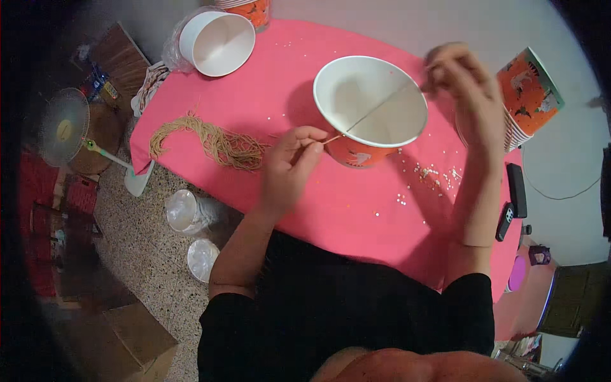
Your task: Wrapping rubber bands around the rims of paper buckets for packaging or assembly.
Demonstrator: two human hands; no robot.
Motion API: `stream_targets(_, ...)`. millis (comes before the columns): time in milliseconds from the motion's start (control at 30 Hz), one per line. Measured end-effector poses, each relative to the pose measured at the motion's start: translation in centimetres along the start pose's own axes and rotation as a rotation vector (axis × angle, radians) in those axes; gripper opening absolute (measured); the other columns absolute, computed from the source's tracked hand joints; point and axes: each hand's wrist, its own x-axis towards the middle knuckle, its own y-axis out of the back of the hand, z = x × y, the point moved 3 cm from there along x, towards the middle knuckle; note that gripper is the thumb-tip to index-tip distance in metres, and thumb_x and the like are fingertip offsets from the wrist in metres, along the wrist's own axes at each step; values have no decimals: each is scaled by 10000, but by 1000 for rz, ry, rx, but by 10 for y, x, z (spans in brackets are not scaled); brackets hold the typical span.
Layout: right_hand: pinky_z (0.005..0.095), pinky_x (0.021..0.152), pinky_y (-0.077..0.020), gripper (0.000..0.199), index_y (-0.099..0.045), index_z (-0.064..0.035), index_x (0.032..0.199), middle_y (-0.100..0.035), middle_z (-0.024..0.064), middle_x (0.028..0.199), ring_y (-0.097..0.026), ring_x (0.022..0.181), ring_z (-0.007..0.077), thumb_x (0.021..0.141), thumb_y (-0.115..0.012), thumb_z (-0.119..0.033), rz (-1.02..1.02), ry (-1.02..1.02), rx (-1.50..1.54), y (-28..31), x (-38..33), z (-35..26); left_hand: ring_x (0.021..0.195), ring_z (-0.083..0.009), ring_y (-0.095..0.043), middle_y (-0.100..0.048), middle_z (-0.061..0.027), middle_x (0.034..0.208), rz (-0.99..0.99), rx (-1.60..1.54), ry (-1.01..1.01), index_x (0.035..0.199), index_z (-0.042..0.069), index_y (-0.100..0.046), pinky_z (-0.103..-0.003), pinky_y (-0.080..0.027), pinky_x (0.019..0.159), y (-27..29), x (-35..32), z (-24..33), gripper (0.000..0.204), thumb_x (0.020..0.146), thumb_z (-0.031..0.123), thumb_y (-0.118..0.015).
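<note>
An orange paper cup (371, 108) with a white inside stands on the pink cloth (356, 210). A thin tan string (382, 109) runs straight across its mouth. My left hand (291, 162) pinches the string's near end just outside the cup's left wall. My right hand (463, 86) is raised beyond the cup's right rim and pinches the string's far end. A loose bundle of tan strings (210, 141) lies on the cloth to the left of my left hand.
Another white-lined cup (216, 41) lies at the far left of the table, and a stack of orange cups (525, 99) leans at the right. Small beads (433, 175) are scattered beside the cup. Two dark remotes (514, 197) lie at the right edge. A fan (63, 127) stands on the floor.
</note>
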Motion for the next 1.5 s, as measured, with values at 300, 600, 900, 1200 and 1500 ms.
stream_targets(300, 381, 815, -440, 316, -494, -7, 1233, -610, 152, 1095, -459, 679, 145, 981, -419, -184, 123, 408, 573, 80, -46, -52, 595, -50, -481, -540, 7, 739, -305, -189, 225, 1034, 31, -601, -203, -407, 510, 31, -6, -16, 147, 934, 65, -498)
stream_targets(600, 210, 400, -313, 228, -455, -141, 732, -510, -3, 477, -422, 346, 95, 904, -523, -274, 61, 522, 588, 71, -77, -83, 870, -222, -678, -663, -176, 1046, -495, -377, 291, 1073, -17, -592, -300, -548, 736, 14, -9, 8, 197, 929, 4, -460)
stream_targets(900, 342, 660, -502, 203, -625, 26, 890, -636, 143, 834, -625, 742, 268, 747, -719, -85, -365, 126, -732, -40, -38, -20, 867, -147, -668, -678, -124, 982, -216, 72, 22, 1011, -25, -602, -266, -544, 729, 9, -18, 8, 151, 860, -21, -599)
stream_targets(1200, 363, 604, -494, 127, -588, -1, 772, -596, 106, 729, -613, 711, 281, 725, -702, -34, -394, 103, -838, -48, -42, -4, 620, -106, -549, -601, -51, 771, -128, -341, 12, 948, 9, -582, -239, -472, 560, 4, -6, 28, 82, 891, -22, -531)
stream_targets(1500, 333, 589, -494, 88, -628, -10, 866, -627, 94, 784, -616, 692, 212, 784, -619, 21, -397, -87, -615, -50, -43, -7, 565, -11, -423, -486, 56, 643, -70, 56, -37, 962, 30, -640, -211, -318, 470, -12, 10, 39, 82, 887, 33, -608)
